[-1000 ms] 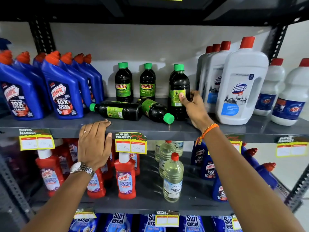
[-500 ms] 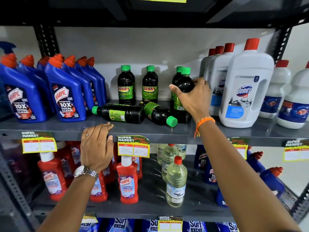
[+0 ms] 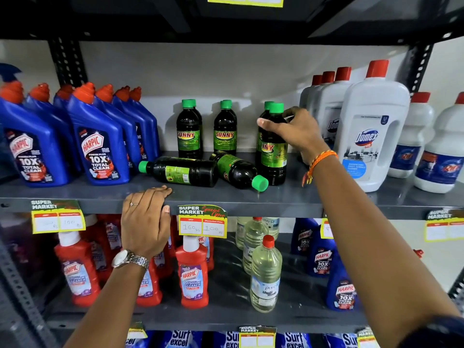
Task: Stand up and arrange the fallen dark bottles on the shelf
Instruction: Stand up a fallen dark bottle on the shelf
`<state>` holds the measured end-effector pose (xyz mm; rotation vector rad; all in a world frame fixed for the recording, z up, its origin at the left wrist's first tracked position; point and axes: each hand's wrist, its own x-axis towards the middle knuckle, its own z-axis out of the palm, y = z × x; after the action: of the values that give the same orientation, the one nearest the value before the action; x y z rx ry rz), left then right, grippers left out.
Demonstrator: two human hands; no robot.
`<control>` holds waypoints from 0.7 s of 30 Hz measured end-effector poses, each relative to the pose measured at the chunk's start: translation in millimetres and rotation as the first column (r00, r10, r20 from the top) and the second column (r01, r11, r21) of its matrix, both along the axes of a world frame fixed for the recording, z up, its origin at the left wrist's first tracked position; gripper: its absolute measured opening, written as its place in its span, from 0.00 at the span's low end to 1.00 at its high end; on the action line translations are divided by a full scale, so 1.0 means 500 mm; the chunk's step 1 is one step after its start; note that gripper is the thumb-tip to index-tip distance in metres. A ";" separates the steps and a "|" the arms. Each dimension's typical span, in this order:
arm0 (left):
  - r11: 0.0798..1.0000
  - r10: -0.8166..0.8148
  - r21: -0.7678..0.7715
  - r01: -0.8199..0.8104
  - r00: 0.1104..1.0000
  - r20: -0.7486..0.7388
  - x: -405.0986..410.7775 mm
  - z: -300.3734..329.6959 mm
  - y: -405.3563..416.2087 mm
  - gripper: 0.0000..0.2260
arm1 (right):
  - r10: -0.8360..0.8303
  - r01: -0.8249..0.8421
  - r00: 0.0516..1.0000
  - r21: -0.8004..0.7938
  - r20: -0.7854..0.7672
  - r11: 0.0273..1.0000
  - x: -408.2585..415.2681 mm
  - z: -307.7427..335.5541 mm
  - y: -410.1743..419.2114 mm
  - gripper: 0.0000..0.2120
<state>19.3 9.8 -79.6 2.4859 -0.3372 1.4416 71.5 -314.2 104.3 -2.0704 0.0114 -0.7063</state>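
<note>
Since the frame one second back, right hand [image 3: 296, 133] has climbed from the lower body of the front upright Sunny bottle [image 3: 273, 149] to its shoulder, fingers wrapped round the back, thumb across the front just under the green cap. Bottle stands upright on the grey shelf [image 3: 288, 199], right of centre frame, with a second upright one close behind it. Orange thread band on that wrist.

Left hand [image 3: 145, 219] unchanged from earlier: palm draped over the shelf's front edge, fingers together and flat on the shelf top, thumb on the lip, gripping nothing else. Ring on one finger, metal watch [image 3: 129, 259] at the wrist.

Two fallen dark bottles at centre frame:
- left fallen bottle [image 3: 180, 172] lies on its side along the shelf, green cap pointing left, just beyond the left fingertips.
- right fallen bottle [image 3: 238, 170] lies angled, cap toward the front right, cap beside the base of the held bottle. Its base meets the other's base end.

Behind them, two more Sunny bottles [image 3: 188, 131] upright near the back wall.

Outward: blue Harpic bottles [image 3: 96, 146] in rows at left frame; white Domex bottles [image 3: 371, 136] at right. Price tag [image 3: 202, 221] on the shelf lip beside the left hand. Lower shelf: red Harpic bottles [image 3: 192, 275], clear bottles of pale liquid [image 3: 265, 277].
</note>
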 end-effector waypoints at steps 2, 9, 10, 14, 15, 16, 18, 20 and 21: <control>1.000 -0.004 0.006 0.004 1.000 0.027 0.003 -0.001 -0.001 0.17 | -0.065 0.065 0.997 0.014 0.049 0.998 0.003 0.001 -0.004 0.37; 1.000 -0.002 0.010 0.001 0.998 0.055 0.009 -0.004 0.003 0.17 | 0.054 -0.053 0.998 -0.042 0.040 0.998 0.007 0.013 -0.016 0.19; 1.000 -0.001 0.013 0.000 0.998 0.060 0.010 -0.004 0.004 0.17 | 0.063 -0.062 0.998 -0.055 0.029 0.997 0.007 0.014 -0.017 0.21; 1.000 -0.002 0.014 0.001 0.998 0.068 0.012 -0.006 0.004 0.17 | 0.022 -0.020 1.000 -0.090 0.022 0.996 0.013 0.014 -0.024 0.19; 1.000 -0.003 0.013 0.002 0.997 0.073 0.012 -0.006 0.003 0.17 | 0.020 -0.018 0.999 -0.093 0.029 0.996 0.012 0.015 -0.025 0.18; 1.000 -0.004 0.012 0.003 0.997 0.079 0.011 -0.006 0.002 0.17 | 0.019 -0.016 0.999 -0.098 0.032 0.995 0.011 0.015 -0.024 0.18; 1.000 -0.004 0.012 0.003 0.996 0.087 0.011 -0.005 0.001 0.17 | 0.010 -0.007 0.999 -0.111 0.033 0.994 0.011 0.013 -0.022 0.16; 1.000 -0.001 0.010 0.000 0.996 0.089 0.011 -0.005 0.000 0.17 | 0.004 0.003 0.999 -0.130 0.049 0.992 0.009 0.009 -0.020 0.16; 1.000 0.004 0.011 -0.005 0.996 0.087 0.011 -0.006 0.001 0.17 | 0.000 0.008 0.998 -0.138 0.055 0.990 0.008 0.007 -0.018 0.16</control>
<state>24.7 10.4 -82.8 2.4387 -0.3578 1.5573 75.2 -323.4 107.6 -2.1819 -0.0661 -0.7857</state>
